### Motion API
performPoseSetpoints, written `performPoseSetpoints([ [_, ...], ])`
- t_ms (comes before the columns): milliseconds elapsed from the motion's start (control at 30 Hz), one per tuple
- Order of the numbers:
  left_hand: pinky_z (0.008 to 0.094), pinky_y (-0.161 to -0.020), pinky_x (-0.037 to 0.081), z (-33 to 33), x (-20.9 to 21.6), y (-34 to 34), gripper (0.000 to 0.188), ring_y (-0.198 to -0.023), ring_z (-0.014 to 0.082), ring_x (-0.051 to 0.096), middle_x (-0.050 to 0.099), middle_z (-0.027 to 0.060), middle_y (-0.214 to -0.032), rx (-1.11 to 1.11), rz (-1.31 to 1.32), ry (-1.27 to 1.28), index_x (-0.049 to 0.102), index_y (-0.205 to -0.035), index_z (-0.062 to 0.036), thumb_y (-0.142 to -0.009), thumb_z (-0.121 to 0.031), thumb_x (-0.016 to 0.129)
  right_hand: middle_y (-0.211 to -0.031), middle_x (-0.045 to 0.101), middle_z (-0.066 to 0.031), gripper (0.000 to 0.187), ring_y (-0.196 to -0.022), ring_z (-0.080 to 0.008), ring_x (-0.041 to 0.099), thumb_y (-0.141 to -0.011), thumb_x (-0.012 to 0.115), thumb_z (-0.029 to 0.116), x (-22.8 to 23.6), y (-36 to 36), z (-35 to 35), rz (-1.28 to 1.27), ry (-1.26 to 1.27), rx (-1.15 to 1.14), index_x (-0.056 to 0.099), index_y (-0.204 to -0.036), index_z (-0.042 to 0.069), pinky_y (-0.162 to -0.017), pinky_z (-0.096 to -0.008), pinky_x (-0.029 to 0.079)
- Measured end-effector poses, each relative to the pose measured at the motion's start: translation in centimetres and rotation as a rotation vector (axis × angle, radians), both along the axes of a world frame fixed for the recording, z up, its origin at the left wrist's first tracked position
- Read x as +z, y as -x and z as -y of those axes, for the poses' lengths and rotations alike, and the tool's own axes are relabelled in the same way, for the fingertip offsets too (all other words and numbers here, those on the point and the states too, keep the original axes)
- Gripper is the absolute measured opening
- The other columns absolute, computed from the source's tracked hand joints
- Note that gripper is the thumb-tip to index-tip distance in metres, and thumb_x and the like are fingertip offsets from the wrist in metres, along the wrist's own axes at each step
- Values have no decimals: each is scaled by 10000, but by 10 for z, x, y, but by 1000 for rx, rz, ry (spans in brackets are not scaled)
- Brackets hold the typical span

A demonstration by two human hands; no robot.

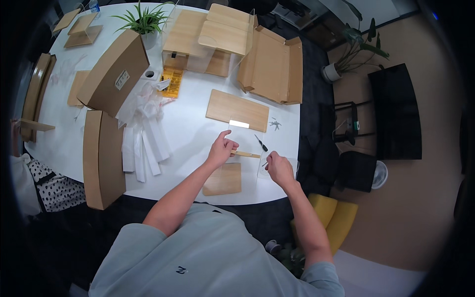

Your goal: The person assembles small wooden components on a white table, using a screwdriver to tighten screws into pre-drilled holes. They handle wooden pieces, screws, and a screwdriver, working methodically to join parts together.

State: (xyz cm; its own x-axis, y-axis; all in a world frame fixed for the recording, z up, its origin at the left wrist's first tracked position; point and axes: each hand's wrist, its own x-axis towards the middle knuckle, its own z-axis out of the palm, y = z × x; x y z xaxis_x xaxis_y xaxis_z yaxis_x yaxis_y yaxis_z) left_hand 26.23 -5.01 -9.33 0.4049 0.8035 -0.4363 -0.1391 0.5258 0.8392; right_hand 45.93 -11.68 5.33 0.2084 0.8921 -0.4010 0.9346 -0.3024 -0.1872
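Note:
My left hand is closed on a narrow wooden board, seen edge-on. A clear panel stands at the board's right end, and another see-through sheet rises by my left fingers. My right hand is beside that right panel, fingers pinched around a small thin dark piece too little to name. Just beyond the board lies a screwdriver with a dark handle. A larger wooden board rests flat farther off, with small metal screws to its right. Nearer me lies a smaller wooden board.
Cardboard boxes stand at the left, near white foam strips and plastic wrap. An open carton, wooden shelf units, a yellow tool case and a potted plant occupy the far side. A yellow chair stands lower right.

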Motion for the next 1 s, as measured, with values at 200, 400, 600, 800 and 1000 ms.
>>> performPoseSetpoints([
  [200, 316, -767, 622, -2, 1, -1, 481, -992, 177, 689, 706, 127, -1087, -3, 3, 8, 357, -1505, -28, -1036, -72, 453, -861, 727, -202, 145, -817, -402, 702, -960, 597, 114, -9, 1, -8, -240, -145, 38, 666, -1030, 7, -748, -483, 554],
  [400, 318, -764, 622, -3, 3, 0, 483, -1001, 180, 691, 708, 127, -1096, -6, -1, 10, 362, -1505, -33, -1034, -78, 463, -883, 730, -198, 151, -806, -391, 707, -969, 562, 117, -13, 5, -11, -5, -201, 313, 657, -1022, 12, -753, -491, 557],
  [600, 316, -789, 627, -4, 1, 2, 476, -1007, 171, 685, 696, 128, -1111, -35, -4, -3, 336, -1509, -31, -1051, -72, 459, -829, 725, -179, 157, -758, -393, 702, -997, 534, 163, 2, 14, -19, 228, 16, 292, 601, -930, 38, -713, -501, 547],
  [800, 314, -790, 628, -5, -1, 2, 485, -1016, 169, 682, 697, 124, -1113, -45, 6, -4, 332, -1511, -34, -1048, -74, 470, -775, 707, -161, 171, -726, -375, 694, -993, 572, 199, 2, 9, -18, 123, -116, 371, 587, -901, 55, -658, -496, 535],
  [1000, 312, -790, 627, -5, 0, 3, 486, -1019, 169, 679, 696, 121, -1111, -40, 23, 10, 332, -1511, -34, -1049, -81, 473, -790, 707, -147, 155, -726, -360, 688, -974, 603, 198, 4, 10, -21, 133, -148, 465, 606, -909, 57, -645, -480, 532],
])
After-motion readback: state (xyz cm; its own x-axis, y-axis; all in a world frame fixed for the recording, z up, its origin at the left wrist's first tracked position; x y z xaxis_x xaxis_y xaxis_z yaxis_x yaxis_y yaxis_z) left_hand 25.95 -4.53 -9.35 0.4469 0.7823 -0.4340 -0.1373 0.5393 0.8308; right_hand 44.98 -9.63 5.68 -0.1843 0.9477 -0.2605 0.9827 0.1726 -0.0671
